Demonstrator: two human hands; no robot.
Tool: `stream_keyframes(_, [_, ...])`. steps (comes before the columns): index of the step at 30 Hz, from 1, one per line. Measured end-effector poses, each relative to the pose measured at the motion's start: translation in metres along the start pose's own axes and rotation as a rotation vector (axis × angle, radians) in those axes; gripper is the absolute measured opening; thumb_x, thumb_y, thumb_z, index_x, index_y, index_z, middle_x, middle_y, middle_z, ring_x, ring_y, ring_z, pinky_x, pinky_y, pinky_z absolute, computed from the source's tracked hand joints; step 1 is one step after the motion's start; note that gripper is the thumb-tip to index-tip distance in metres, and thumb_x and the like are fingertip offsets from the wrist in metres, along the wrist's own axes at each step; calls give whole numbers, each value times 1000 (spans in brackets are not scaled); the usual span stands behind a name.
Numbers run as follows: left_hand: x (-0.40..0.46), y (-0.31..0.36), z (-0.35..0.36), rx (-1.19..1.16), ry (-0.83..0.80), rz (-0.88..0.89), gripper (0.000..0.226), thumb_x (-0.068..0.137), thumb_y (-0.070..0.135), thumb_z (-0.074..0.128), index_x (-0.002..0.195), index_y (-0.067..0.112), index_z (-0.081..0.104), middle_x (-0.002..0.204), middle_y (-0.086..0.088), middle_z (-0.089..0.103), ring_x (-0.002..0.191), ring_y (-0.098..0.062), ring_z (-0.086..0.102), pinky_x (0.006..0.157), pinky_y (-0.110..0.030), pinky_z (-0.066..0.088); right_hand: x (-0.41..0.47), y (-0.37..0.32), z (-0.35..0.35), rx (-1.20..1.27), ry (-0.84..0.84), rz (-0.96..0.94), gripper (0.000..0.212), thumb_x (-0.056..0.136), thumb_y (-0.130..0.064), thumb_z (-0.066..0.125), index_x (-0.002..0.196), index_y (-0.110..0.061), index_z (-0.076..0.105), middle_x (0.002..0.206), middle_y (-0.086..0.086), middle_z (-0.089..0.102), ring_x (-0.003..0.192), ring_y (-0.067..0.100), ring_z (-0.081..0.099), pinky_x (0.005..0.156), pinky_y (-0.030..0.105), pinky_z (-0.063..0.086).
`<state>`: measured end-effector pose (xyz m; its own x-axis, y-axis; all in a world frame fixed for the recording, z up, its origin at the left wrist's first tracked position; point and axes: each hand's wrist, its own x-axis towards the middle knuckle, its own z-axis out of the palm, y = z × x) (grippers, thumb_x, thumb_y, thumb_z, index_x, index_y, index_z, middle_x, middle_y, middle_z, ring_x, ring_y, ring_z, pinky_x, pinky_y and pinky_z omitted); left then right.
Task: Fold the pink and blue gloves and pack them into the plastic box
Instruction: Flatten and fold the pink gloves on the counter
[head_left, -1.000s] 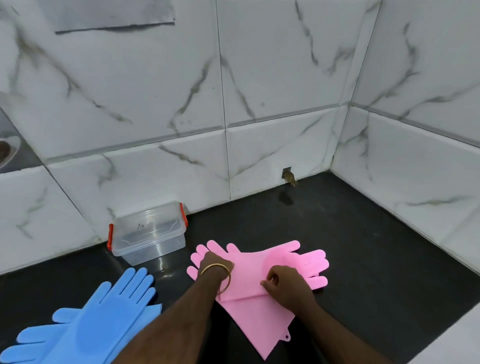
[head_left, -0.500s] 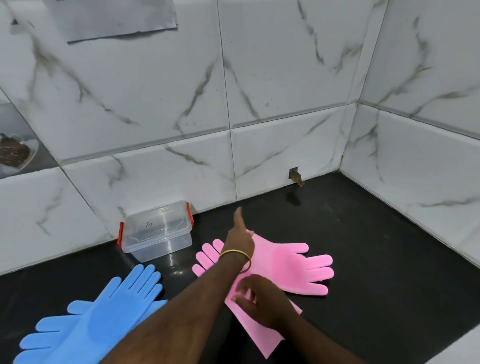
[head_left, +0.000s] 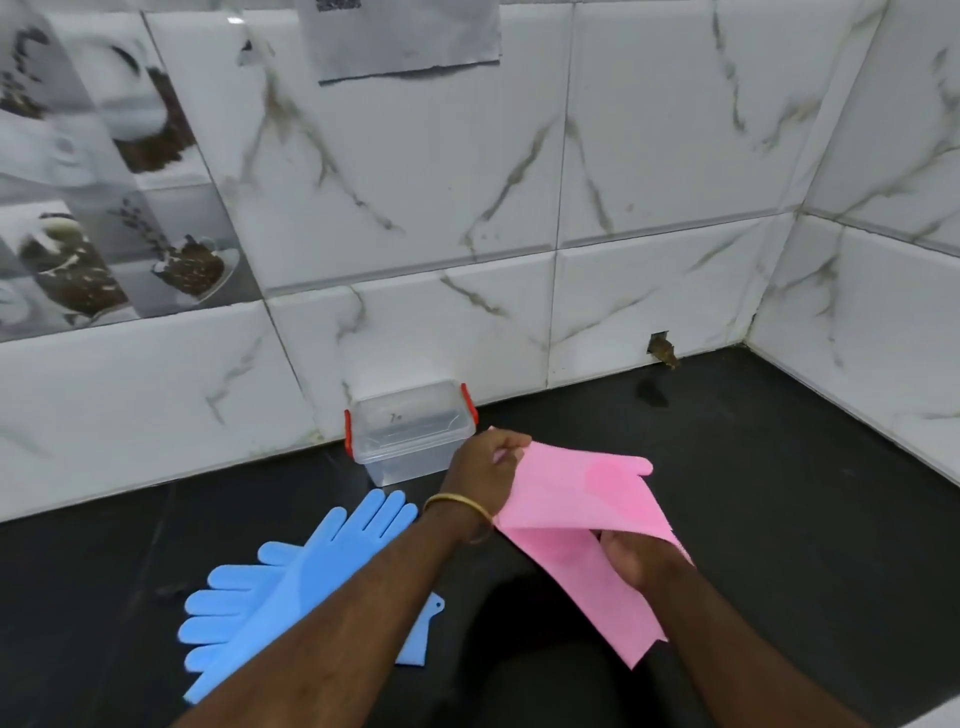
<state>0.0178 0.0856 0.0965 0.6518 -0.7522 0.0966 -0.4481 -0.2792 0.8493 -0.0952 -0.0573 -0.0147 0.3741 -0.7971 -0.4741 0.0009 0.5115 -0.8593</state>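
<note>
I see both hands on the soft pink rubber gloves (head_left: 587, 499), which are lifted off the black stone counter (head_left: 779, 493). My left hand (head_left: 485, 465), with a thin gold bangle (head_left: 457, 504) on its wrist, has its fingers curled over the far left corner of the pink material, at about ten o'clock from the pink sheet's middle. My right hand (head_left: 641, 564) grips the near edge at about five o'clock, fingers closed round the fold, so the pink material hangs stretched between the two hands with a loose cuff flap (head_left: 618, 618) drooping toward me. One set of pink fingertips pokes out at two o'clock; I cannot tell how the two pink gloves lie against each other.

The pair of light blue rubber gloves (head_left: 291, 592) lies flat on the counter at about eight o'clock from my left hand, partly under my left forearm, fingers pointing away and to the left. The clear rectangular plastic box with red side clips (head_left: 410, 434) sits at eleven o'clock from my left hand, against the white marble-patterned tiled wall (head_left: 649, 156). I cannot tell whether a lid is on it. A grey sheet of paper (head_left: 405, 36) is stuck on the wall at twelve o'clock.
</note>
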Motion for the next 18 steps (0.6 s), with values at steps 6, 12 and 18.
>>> stream_keyframes(6, [-65,-65,-18,-119,96,-188,22,97,22,53,113,25,68,107,11,60,99,-5,54,80,-14,40,-71,-22,47,-481,655,-83,31,78,-33,37,83,-5,50,93,12,42,95,33,39,96,45,28])
stream_keyframes(12, [-105,-113,-26,-60,88,-237,30,99,25,49,126,22,60,127,4,59,108,-5,49,98,-18,35,-76,41,4,-122,364,-252,32,104,-22,24,79,-26,43,87,-3,44,81,15,57,83,32,36])
stream_keyframes(18, [-130,-145,-22,41,-35,-296,36,97,31,52,133,28,54,140,6,52,114,-2,44,104,-20,29,-85,26,-38,664,-183,209,101,58,-86,52,110,-2,73,117,15,71,110,35,66,104,45,39])
